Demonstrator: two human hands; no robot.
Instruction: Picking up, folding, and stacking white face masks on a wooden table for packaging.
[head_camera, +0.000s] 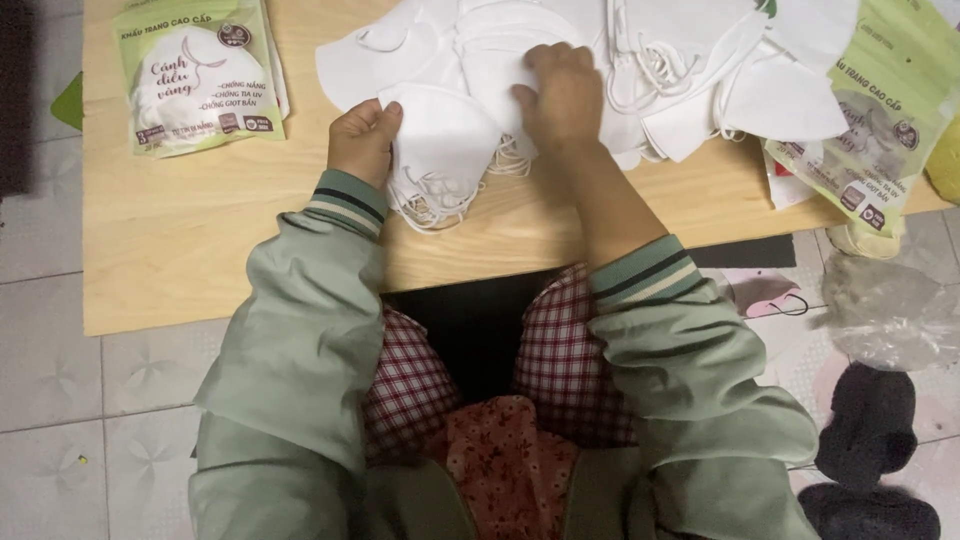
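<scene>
- a person sits at a low wooden surface (180, 250), seen from above.
- the left hand (362, 140) has its grip clenched on the edge of a small stack of white face masks (440, 140), near the surface's front edge, ear loops dangling at 6 o'clock.
- the right hand (562, 92) presses flat on the mask pile (690, 80), which spreads toward 2 o'clock; grip released.
- green mask packets lie at 10 o'clock (198, 75) and 3 o'clock (880, 130).
</scene>
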